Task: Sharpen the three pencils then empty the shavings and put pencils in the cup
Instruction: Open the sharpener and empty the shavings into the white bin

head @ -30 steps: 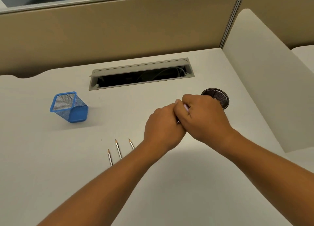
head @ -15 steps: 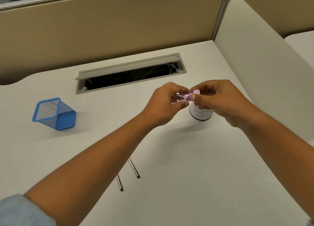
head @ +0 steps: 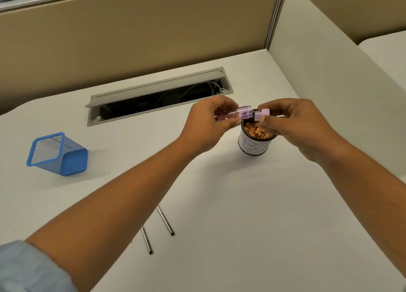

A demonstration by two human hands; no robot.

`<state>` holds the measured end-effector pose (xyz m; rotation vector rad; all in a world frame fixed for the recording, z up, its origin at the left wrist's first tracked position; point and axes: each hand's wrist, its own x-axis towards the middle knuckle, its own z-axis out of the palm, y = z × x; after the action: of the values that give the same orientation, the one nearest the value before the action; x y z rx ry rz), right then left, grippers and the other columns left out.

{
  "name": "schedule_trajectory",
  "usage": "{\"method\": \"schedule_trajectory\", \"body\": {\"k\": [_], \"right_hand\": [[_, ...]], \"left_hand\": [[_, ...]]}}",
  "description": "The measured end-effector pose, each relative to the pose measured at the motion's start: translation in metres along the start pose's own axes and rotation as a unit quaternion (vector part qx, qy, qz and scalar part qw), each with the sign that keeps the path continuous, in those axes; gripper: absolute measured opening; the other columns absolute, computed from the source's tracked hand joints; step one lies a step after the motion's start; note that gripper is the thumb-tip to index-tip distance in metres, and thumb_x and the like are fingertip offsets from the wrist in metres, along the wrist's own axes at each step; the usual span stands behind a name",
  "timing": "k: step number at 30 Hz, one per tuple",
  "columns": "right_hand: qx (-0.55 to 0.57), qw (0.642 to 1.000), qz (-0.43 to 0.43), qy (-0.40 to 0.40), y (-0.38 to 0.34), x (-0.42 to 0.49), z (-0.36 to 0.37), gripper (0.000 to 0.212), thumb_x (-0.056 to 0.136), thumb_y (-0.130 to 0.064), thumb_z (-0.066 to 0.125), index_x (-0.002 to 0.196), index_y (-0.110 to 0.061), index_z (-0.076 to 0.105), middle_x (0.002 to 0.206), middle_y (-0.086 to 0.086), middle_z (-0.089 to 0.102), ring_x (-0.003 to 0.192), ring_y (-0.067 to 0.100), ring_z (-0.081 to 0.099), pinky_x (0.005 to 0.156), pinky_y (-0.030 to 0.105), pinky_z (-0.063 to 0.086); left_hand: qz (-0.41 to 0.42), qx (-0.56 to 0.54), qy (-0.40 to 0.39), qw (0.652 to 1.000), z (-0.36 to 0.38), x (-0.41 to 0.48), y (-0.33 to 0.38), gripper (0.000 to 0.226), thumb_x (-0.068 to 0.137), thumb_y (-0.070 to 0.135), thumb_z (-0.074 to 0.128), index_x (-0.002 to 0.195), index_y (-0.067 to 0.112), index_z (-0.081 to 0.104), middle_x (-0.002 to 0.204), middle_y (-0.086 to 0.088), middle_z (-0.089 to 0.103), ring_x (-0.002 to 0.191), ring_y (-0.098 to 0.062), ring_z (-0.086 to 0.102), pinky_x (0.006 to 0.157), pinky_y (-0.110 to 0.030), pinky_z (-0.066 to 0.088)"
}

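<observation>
Above bin rim point(head: 246, 128), separated sharpener halves point(head: 241, 114).

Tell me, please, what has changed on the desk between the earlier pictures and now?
The two hands parted: the left hand now holds the clear sharpener body, and the right hand has pulled off the purple cap. Both hang over the white can, which shows shavings inside. The blue mesh cup lies tipped as before, and the pencils lie untouched.

Left hand point(head: 203, 124) and right hand point(head: 294, 124) raised, fingertips pinched, forearms outstretched.
</observation>
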<state>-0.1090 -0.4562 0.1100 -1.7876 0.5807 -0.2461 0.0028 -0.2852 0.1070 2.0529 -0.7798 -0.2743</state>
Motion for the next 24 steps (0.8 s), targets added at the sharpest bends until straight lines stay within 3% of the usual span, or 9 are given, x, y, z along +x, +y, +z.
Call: {"method": "schedule_trajectory", "body": {"k": [3, 7, 9, 14, 18, 24], "right_hand": [[-0.01, 0.999, -0.002, 0.032, 0.004, 0.0, -0.004, 0.011, 0.082, -0.017, 0.077, 0.089, -0.026, 0.075, 0.092, 0.005, 0.076, 0.079, 0.029, 0.074, 0.086, 0.049, 0.059], [-0.047, 0.996, 0.003, 0.07, 0.012, 0.002, -0.011, 0.011, 0.083, -0.022, 0.076, 0.093, -0.026, 0.074, 0.092, -0.002, 0.075, 0.081, 0.025, 0.074, 0.084, 0.047, 0.059], [-0.062, 0.995, 0.005, 0.077, 0.016, 0.004, -0.013, 0.009, 0.083, -0.024, 0.076, 0.091, -0.027, 0.073, 0.092, -0.003, 0.074, 0.083, 0.026, 0.073, 0.082, 0.045, 0.06], [-0.11, 0.989, 0.004, 0.099, 0.028, 0.006, -0.013, 0.015, 0.083, -0.026, 0.076, 0.097, -0.021, 0.074, 0.091, -0.006, 0.072, 0.083, 0.017, 0.07, 0.072, 0.027, 0.052], [-0.142, 0.984, -0.007, 0.106, 0.034, 0.005, -0.011, 0.01, 0.083, -0.027, 0.074, 0.092, -0.024, 0.075, 0.085, -0.01, 0.071, 0.073, 0.004, 0.064, 0.065, 0.018, 0.044], [-0.155, 0.982, -0.01, 0.105, 0.037, 0.003, -0.013, 0.009, 0.083, -0.027, 0.074, 0.092, -0.025, 0.074, 0.084, -0.011, 0.071, 0.073, 0.002, 0.065, 0.065, 0.018, 0.044]], "left_hand": [[0.014, 0.012, -0.014, 1.0, 0.006, 0.007, 0.005, 0.03, 0.081, 0.014, 0.082, 0.109, 0.016, 0.072, 0.095, 0.007, 0.069, 0.082, -0.002, 0.061, 0.067, -0.007, 0.045], [0.039, 0.057, -0.022, 0.997, 0.013, 0.017, 0.012, 0.028, 0.08, 0.018, 0.083, 0.106, 0.02, 0.073, 0.092, 0.011, 0.063, 0.076, 0.007, 0.056, 0.056, -0.001, 0.042], [0.038, 0.07, -0.032, 0.996, 0.018, 0.022, 0.015, 0.029, 0.079, 0.019, 0.084, 0.105, 0.021, 0.074, 0.094, 0.01, 0.063, 0.075, 0.005, 0.056, 0.056, -0.002, 0.039], [0.011, 0.062, -0.068, 0.996, 0.03, 0.03, 0.019, 0.028, 0.076, 0.013, 0.084, 0.102, 0.019, 0.076, 0.094, 0.003, 0.066, 0.073, -0.004, 0.06, 0.056, -0.019, 0.054], [-0.001, 0.081, -0.08, 0.993, 0.039, 0.031, 0.019, 0.028, 0.074, 0.008, 0.082, 0.101, 0.016, 0.078, 0.091, 0.001, 0.068, 0.063, -0.005, 0.06, 0.045, -0.011, 0.043], [-0.002, 0.087, -0.083, 0.993, 0.043, 0.03, 0.018, 0.029, 0.075, 0.007, 0.082, 0.102, 0.017, 0.078, 0.094, 0.003, 0.064, 0.065, -0.006, 0.059, 0.049, -0.014, 0.043]]}}
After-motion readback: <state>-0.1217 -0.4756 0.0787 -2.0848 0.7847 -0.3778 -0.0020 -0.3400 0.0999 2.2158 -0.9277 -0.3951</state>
